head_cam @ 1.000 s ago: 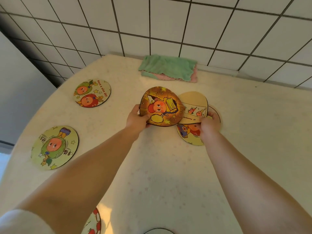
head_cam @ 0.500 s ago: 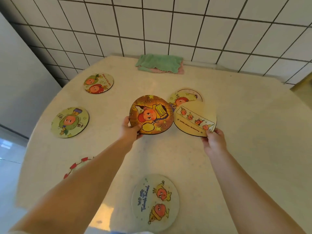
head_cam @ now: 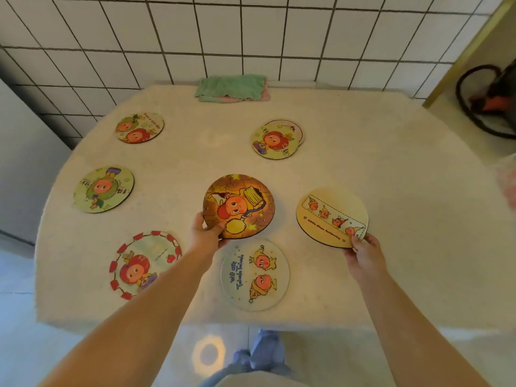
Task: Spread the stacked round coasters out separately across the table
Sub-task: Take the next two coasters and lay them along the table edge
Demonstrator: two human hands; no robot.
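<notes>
My left hand [head_cam: 205, 233] grips the near edge of an orange-brown round coaster [head_cam: 239, 206], tilted above the table's middle. My right hand [head_cam: 363, 251] pinches a pale yellow coaster [head_cam: 332, 217] with a strip of small figures, held to the right. A small remaining stack of coasters [head_cam: 276, 139] lies at the back, its top one slid off the one beneath. Several single coasters lie flat: a white one [head_cam: 255, 275] near the front, a red-rimmed one [head_cam: 143, 263] front left, a green one [head_cam: 103, 189] left, another [head_cam: 139, 127] back left.
The beige table [head_cam: 405, 219] has a rounded left edge and meets a white tiled wall behind. A folded green and pink cloth [head_cam: 233, 88] lies at the back edge. A dark hose and appliance [head_cam: 491, 104] sit on the floor, far right.
Both hands have drawn their coasters away from the stack, toward me. The left one moved to the table's middle, the right one out to the right, and the two no longer overlap.
</notes>
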